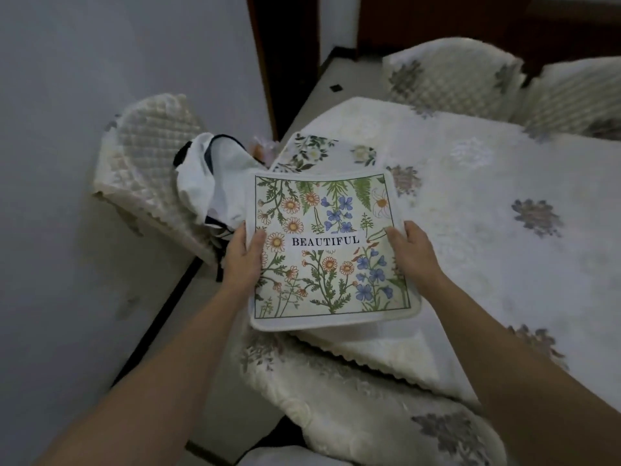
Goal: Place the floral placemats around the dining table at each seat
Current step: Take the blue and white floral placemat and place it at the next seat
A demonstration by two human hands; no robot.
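A floral placemat (329, 250) printed with daisies, blue flowers and the word BEAUTIFUL is held above the near left corner of the dining table (470, 203). My left hand (243, 257) grips its left edge, thumb on top. My right hand (413, 250) grips its right edge the same way. A second floral placemat (316, 151) lies flat on the table just beyond, partly hidden by the held one. The table wears a white quilted cloth with grey flower patches.
A chair with a quilted cover (151, 156) stands at the left end, with a white and black bag (208, 176) on it. Two more covered chairs (450, 79) line the far side. Another covered seat (353, 398) is just below me. A wall is on the left.
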